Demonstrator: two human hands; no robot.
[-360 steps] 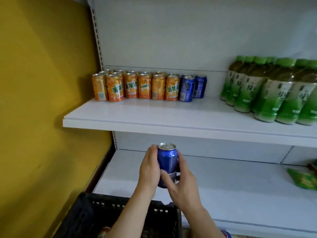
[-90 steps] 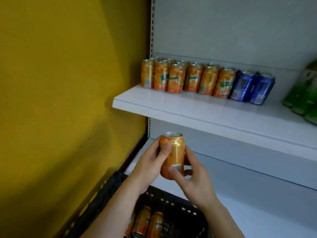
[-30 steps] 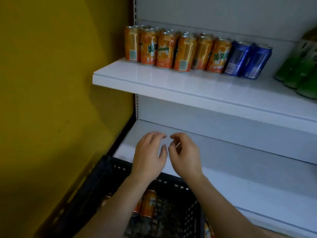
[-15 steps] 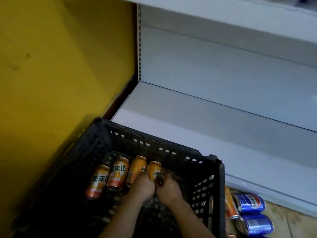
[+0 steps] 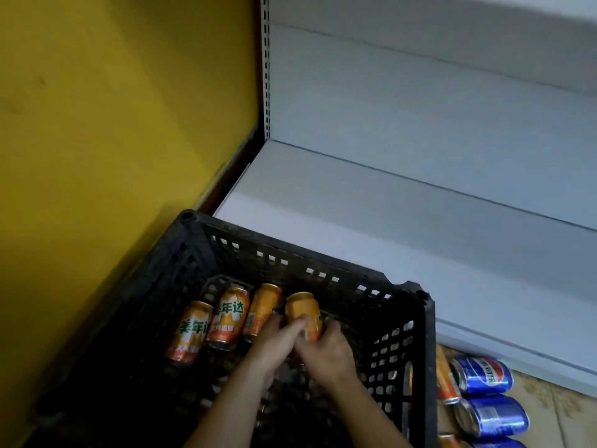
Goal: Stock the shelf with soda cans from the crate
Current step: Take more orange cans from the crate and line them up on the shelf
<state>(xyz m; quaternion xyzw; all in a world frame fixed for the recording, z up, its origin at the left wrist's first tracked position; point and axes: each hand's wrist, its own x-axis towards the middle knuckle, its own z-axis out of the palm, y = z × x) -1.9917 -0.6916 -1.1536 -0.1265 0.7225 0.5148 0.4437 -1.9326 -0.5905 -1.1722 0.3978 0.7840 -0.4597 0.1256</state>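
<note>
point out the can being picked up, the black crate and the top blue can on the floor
orange can in the hands (image 5: 302,310), head view, on its bare side above the fingers
black crate (image 5: 426,350), head view, on its right wall
top blue can (image 5: 483,375), head view, on its label

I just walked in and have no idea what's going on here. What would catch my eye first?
Probably the two hands, left hand and right hand, gripping one orange can inside a black crate at the bottom of the view. Three more orange cans lie on their sides to its left. Blue cans lie on the floor right of the crate, under a white shelf beside a yellow wall.
</note>
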